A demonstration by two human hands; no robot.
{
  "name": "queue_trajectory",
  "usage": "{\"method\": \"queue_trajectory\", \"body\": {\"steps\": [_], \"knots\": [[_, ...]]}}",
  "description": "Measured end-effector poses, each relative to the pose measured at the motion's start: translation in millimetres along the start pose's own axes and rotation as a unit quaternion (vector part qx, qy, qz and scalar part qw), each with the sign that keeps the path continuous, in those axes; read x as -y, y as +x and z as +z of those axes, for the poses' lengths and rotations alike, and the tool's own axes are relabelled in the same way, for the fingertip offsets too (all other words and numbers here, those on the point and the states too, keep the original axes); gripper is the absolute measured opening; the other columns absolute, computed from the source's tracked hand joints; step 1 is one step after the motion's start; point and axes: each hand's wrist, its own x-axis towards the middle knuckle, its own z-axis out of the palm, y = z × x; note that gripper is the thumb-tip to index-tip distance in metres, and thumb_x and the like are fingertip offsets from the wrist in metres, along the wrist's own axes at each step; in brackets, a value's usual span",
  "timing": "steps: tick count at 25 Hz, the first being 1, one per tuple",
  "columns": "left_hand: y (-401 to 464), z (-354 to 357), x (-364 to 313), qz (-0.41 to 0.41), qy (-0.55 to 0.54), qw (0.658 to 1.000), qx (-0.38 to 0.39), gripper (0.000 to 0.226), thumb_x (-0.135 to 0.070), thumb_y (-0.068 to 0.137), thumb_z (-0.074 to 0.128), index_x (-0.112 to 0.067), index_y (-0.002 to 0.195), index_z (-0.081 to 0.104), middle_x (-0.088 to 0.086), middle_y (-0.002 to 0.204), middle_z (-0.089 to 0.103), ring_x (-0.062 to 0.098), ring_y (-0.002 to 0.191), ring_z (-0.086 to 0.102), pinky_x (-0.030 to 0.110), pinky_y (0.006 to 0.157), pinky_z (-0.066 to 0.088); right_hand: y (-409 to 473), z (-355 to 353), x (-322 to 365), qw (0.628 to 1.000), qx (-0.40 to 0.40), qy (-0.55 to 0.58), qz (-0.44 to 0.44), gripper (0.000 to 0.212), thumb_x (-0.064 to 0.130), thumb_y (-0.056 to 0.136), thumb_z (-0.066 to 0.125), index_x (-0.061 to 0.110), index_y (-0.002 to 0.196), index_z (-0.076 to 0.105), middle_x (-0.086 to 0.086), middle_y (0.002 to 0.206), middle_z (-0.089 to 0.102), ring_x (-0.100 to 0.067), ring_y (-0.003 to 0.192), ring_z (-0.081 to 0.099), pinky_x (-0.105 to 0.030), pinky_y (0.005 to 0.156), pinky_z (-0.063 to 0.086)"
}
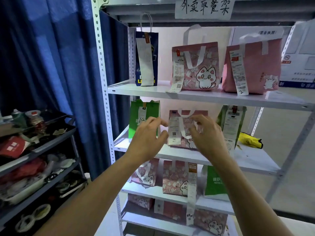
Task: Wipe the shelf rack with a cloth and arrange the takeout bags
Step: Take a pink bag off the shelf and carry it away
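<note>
Pink cat-print bag (pixel 186 125) with a white receipt (pixel 173 128) stands on the second shelf (pixel 247 159) between our grips. The left grip (pixel 148 138) is loosely apart beside it; the right grip (pixel 208 133) curls at its handle (pixel 182 128), and we cannot tell if it holds.

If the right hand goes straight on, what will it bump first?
Probably the pink cat bag right in front of it; the right hand sits by the bag's white handle, though depth is unclear.

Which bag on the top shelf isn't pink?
The tall dark blue paper bag at the left end; the cat-print bag and the plainer bag are pink.
</note>
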Motion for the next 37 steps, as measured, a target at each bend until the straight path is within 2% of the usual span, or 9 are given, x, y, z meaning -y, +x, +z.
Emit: {"method": "queue_trajectory", "body": {"steps": [3,5,11,16,22,26,30,35,37], "knots": [[3.4,2.5,15.2,-0.016,-0.003,1.0,-0.008,0.022,-0.031,0.097,0.052,-0.027,0.117,0.06,-0.009,0.126,0.056,0.012,0.12,0.046,0.03,0.1,0.036,6.0,13.3,0.5,1.0,0.019,0.007,0.007,0.033,0.033,0.098,0.056,0.022,0.129,0.062,0.0,0.127,0.063,-0.017,0.111,0.059,-0.038,0.097,0.051],[9.9,5.0,28.5,-0.027,-0.007,1.0,-0.004,0.021,-0.03,0.098,0.052,-0.027,0.116,0.061,-0.01,0.124,0.056,0.012,0.12,0.046,0.03,0.099,0.037,13.4,24.8,0.4,0.999,0.038,0.008,0.011,0.034,0.032,0.097,0.056,0.024,0.13,0.061,0.0,0.127,0.063,-0.017,0.109,0.059,-0.038,0.096,0.051],[48.1,6.1,71.1,-0.031,-0.022,0.999,0.004,0.021,-0.031,0.098,0.05,-0.03,0.116,0.061,-0.013,0.122,0.057,0.012,0.12,0.047,0.033,0.098,0.04,52.8,68.3,2.1,0.999,0.044,-0.007,0.023,0.032,0.032,0.098,0.057,0.024,0.129,0.061,0.0,0.129,0.063,-0.021,0.112,0.061,-0.047,0.097,0.055],[89.7,19.8,95.3,-0.005,-0.035,0.999,0.025,0.023,-0.033,0.098,0.05,-0.028,0.118,0.061,-0.009,0.12,0.059,0.014,0.115,0.049,0.04,0.098,0.046,74.4,96.1,-4.6,0.998,0.032,-0.014,0.048,0.027,0.033,0.098,0.057,0.027,0.124,0.061,0.002,0.125,0.064,-0.02,0.109,0.061,-0.046,0.094,0.057],[124.7,61.1,99.2,0.053,-0.062,0.994,0.075,0.021,-0.034,0.097,0.052,-0.031,0.117,0.06,-0.011,0.124,0.058,0.014,0.116,0.047,0.033,0.095,0.039,79.9,97.9,-34.1,0.995,-0.006,-0.041,0.095,0.028,0.036,0.097,0.058,0.028,0.123,0.063,0.006,0.117,0.065,-0.011,0.101,0.063,-0.036,0.09,0.057],[139.8,84.8,89.9,0.077,-0.097,0.987,0.099,0.021,-0.032,0.097,0.052,-0.029,0.116,0.061,-0.01,0.124,0.059,0.011,0.115,0.048,0.029,0.093,0.035,80.3,89.3,-53.9,0.99,-0.023,-0.064,0.126,0.028,0.042,0.095,0.053,0.03,0.118,0.063,0.007,0.111,0.065,-0.011,0.094,0.063,-0.039,0.085,0.058],[139.7,106.6,91.1,0.079,-0.103,0.984,0.121,0.022,-0.032,0.099,0.05,-0.028,0.118,0.06,-0.008,0.127,0.058,0.013,0.121,0.048,0.034,0.101,0.038,72.8,89.9,-76.2,0.985,-0.032,-0.073,0.155,0.023,0.037,0.097,0.058,0.028,0.118,0.062,0.007,0.109,0.065,-0.012,0.092,0.063,-0.04,0.085,0.058],[125.4,133.8,100.7,0.063,-0.112,0.98,0.149,0.02,-0.032,0.099,0.05,-0.029,0.115,0.061,-0.009,0.123,0.059,0.013,0.116,0.049,0.031,0.094,0.038,53.4,102.4,-102.3,0.981,-0.034,-0.07,0.179,0.019,0.033,0.096,0.059,0.03,0.115,0.063,0.006,0.106,0.067,-0.014,0.093,0.064,-0.037,0.083,0.057],[116.6,144.9,101.5,0.054,-0.117,0.98,0.152,0.019,-0.031,0.098,0.051,-0.029,0.114,0.061,-0.009,0.122,0.059,0.013,0.115,0.05,0.033,0.094,0.041,43.2,106.8,-114.8,0.979,-0.022,-0.068,0.191,0.024,0.034,0.097,0.059,0.03,0.12,0.063,0.004,0.112,0.068,-0.015,0.097,0.065,-0.036,0.086,0.055]]}}
